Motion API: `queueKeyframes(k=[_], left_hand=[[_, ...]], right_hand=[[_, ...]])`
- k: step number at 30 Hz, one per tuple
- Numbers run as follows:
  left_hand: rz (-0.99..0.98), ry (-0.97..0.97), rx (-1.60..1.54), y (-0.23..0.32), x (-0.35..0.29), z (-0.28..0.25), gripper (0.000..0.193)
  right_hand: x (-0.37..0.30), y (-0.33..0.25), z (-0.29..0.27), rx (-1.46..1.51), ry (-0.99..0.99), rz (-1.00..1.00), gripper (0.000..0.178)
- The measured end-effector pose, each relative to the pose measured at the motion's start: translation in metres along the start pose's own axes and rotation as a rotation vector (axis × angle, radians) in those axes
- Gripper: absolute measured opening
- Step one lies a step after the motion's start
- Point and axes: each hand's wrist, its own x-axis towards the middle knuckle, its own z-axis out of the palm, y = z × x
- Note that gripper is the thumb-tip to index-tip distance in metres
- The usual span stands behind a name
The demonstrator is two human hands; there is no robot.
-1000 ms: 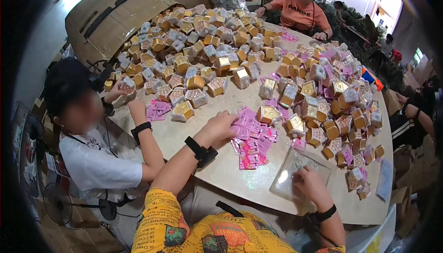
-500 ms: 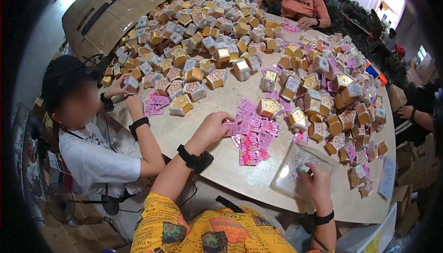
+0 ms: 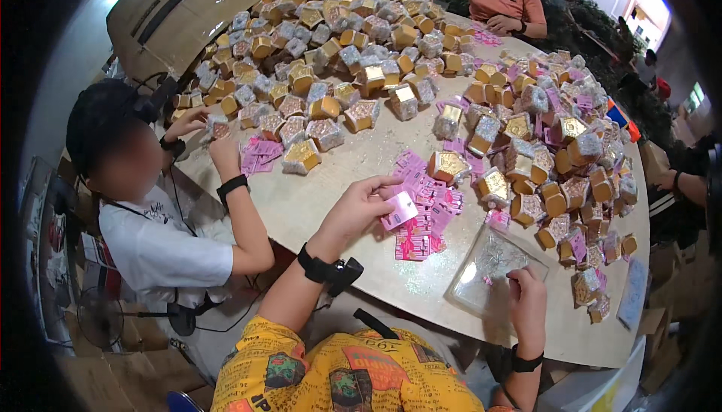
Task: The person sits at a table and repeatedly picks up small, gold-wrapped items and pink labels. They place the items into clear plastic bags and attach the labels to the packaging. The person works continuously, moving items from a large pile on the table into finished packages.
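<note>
My left hand (image 3: 362, 207) pinches a small pink card (image 3: 398, 210) between thumb and fingers, its pale face turned up. Beneath and beyond it spreads a loose pile of pink printed cards (image 3: 429, 225). My right hand (image 3: 529, 298) hovers over the right side of a shallow clear tray (image 3: 468, 283), thumb and fingertips pressed together. Whatever those fingertips hold, if anything, is too small to make out. Thin, pale, thread-like bits (image 3: 498, 250) and a tiny pink piece lie in the tray.
Gold house-shaped ornaments with glittery white sides form a big heap (image 3: 323, 43) at the back and another (image 3: 556, 156), mixed with pink cards, on the right. A co-worker (image 3: 162, 224) at left handles an ornament; another person (image 3: 504, 2) sits across the table (image 3: 376, 280).
My left hand has turned the pink card so its face shows more. The fingers of my right hand have closed into a pinch and shifted toward the tray's right side.
</note>
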Motion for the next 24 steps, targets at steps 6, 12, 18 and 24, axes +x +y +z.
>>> queueKeyframes(k=[6,12,18,24], left_hand=[[-0.107,-0.093,-0.043,-0.007,-0.001,0.004,0.038],[-0.005,-0.095,0.138,-0.013,0.001,0.010,0.036],[-0.027,-0.209,0.170,-0.004,0.004,0.009,0.042],[-0.007,-0.295,0.132,-0.006,0.003,0.011,0.042]], right_hand=[[0.010,-0.009,0.011,0.510,0.145,0.219,0.007],[0.061,-0.063,0.049,1.018,0.173,0.128,0.005],[0.077,-0.067,0.082,1.184,0.086,0.260,0.008],[0.081,-0.078,0.099,1.591,0.004,0.354,0.009]])
